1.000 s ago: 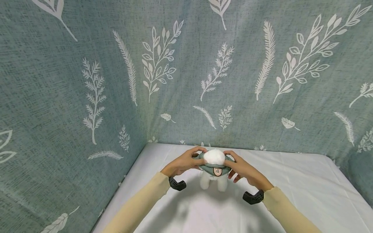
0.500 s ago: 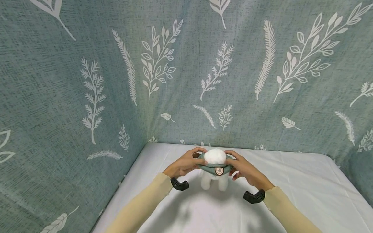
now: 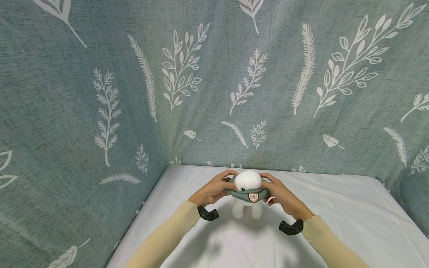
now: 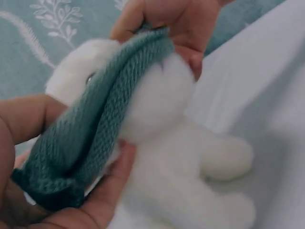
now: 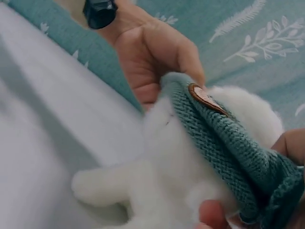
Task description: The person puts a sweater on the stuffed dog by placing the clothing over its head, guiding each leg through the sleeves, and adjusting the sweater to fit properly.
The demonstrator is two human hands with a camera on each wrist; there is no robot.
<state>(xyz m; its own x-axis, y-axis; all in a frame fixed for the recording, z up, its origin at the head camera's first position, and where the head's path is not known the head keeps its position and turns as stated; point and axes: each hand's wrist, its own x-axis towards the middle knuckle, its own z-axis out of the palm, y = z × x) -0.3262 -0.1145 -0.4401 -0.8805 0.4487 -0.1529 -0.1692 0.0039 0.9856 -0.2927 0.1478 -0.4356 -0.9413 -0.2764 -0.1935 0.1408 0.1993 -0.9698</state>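
Observation:
A white plush toy [image 3: 247, 179] sits on the bed-like white surface, its legs toward me. Around its head runs a green knitted garment [image 3: 246, 194] with a shield-shaped badge [image 3: 253, 197] at the front, crossing the face. One dark eye shows just above the knit edge. My left hand [image 3: 213, 188] grips the knit at the left side, thumb in front. On the opposite side my right hand [image 3: 280, 191] grips it likewise. In the left wrist view the knit [image 4: 102, 107] slants over the muzzle, bunched between left thumb and fingers. The right wrist view shows the knit [image 5: 228, 148] stretched between both hands.
White cloth [image 3: 335, 216] covers the flat surface under the toy. Blue-green curtains [image 3: 207, 82] with white leaf prints stand behind and on the left. A black wrist device [image 3: 207, 213] sits on each wrist.
The knit's front edge has slid slightly lower on the toy's face, so an eye now shows. The badge has shifted a little right. Both hands keep their hold at the sides.

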